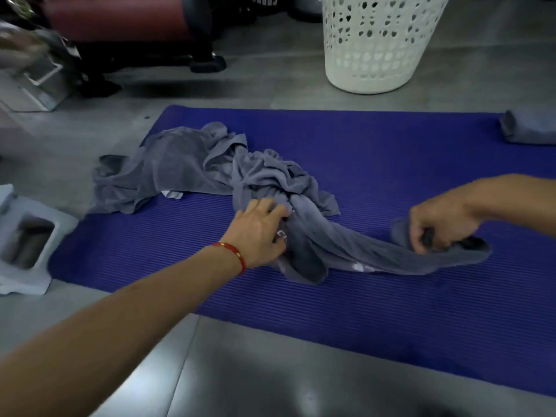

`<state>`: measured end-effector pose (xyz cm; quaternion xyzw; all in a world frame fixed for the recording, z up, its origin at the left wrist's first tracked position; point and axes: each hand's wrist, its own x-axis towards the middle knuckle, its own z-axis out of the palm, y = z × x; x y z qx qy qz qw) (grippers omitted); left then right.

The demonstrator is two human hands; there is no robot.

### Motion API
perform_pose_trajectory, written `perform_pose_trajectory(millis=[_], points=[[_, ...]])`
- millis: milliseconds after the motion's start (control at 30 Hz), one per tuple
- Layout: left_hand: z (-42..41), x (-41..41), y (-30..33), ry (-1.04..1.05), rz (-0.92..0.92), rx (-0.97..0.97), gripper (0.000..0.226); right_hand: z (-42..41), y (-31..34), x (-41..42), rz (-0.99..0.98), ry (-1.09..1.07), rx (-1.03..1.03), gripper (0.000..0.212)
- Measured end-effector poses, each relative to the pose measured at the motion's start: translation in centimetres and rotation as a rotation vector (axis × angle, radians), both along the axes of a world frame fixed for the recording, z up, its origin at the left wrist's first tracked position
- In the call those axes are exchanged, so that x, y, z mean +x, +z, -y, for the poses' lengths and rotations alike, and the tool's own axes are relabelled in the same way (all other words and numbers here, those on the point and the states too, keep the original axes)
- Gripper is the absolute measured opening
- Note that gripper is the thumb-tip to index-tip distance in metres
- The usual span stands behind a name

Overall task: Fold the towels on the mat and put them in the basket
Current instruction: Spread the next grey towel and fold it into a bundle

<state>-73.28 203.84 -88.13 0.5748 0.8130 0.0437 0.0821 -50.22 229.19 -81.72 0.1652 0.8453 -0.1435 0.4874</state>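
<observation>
A heap of crumpled grey towels (186, 167) lies on the left part of the blue mat (376, 311). One grey towel (355, 251) is stretched out of the heap toward the right. My right hand (439, 224) grips its far end, fingers curled round the cloth. My left hand (258, 233), with a red bracelet at the wrist, grips the same towel where it leaves the heap. A folded grey towel (529, 127) sits at the mat's far right edge. The white perforated basket (379, 43) stands on the floor beyond the mat.
A pale foam block (27, 236) with a hollow lies on the floor left of the mat. Dark gym equipment (126, 34) stands at the back left. Grey floor tiles (270, 380) surround the mat.
</observation>
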Motion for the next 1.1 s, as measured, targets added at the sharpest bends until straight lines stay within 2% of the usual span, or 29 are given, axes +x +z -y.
perform_pose_trajectory(millis=[100, 167, 333, 433, 500, 567, 633, 700, 767, 833, 933, 1000, 1100], points=[[-1.2, 0.1, 1.1, -0.045, -0.107, -0.206, 0.061, -2.5, -3.1, 0.6, 0.182, 0.196, 0.375, 0.016], [-2.3, 0.8, 1.4, -0.077, -0.131, -0.287, 0.061, -3.7, -4.5, 0.0, 0.147, 0.245, 0.473, 0.028], [-5.3, 2.5, 1.6, -0.158, -0.285, -0.575, 0.067, -3.4, -6.5, -4.9, -0.14, 0.23, 0.223, 0.039], [-7.4, 3.3, 2.8, -0.167, -0.287, -0.722, 0.071, -2.7, -6.8, -8.1, -0.177, 0.293, 0.149, 0.049], [-8.0, 3.7, 3.0, -0.169, -0.279, -0.769, 0.071, -2.0, -7.2, -9.3, -0.238, 0.247, 0.101, 0.054], [-8.4, 3.9, 2.4, -0.201, -0.294, -0.784, 0.074, -0.9, -8.8, -9.4, -0.353, 0.159, -0.005, 0.067], [-8.6, 3.7, 1.1, -0.237, -0.325, -0.776, 0.082, 0.4, -11.3, -8.4, -0.424, 0.168, -0.078, 0.075], [-8.6, 3.4, -0.6, -0.252, -0.342, -0.762, 0.091, 1.1, -13.7, -7.0, -0.475, 0.274, -0.068, 0.071], [-8.6, 3.0, -2.5, -0.273, -0.381, -0.736, 0.099, 0.7, -14.2, -5.6, -0.546, 0.317, -0.067, 0.058], [-8.4, 2.6, -4.3, -0.262, -0.423, -0.706, 0.11, -0.8, -13.5, -3.7, -0.577, 0.226, -0.079, 0.051], [-8.3, 1.6, -7.0, -0.3, -0.508, -0.635, 0.118, -4.4, -12.5, 1.0, -0.59, 0.112, -0.001, 0.052], [-8.8, 1.6, -7.9, -0.397, -0.568, -0.553, 0.106, -5.9, -11.4, 4.6, -0.547, 0.033, 0.027, 0.059], [-10.7, 2.8, -7.4, -0.474, -0.504, -0.452, 0.076, -6.5, -9.8, 9.6, -0.466, -0.192, -0.014, 0.06]])
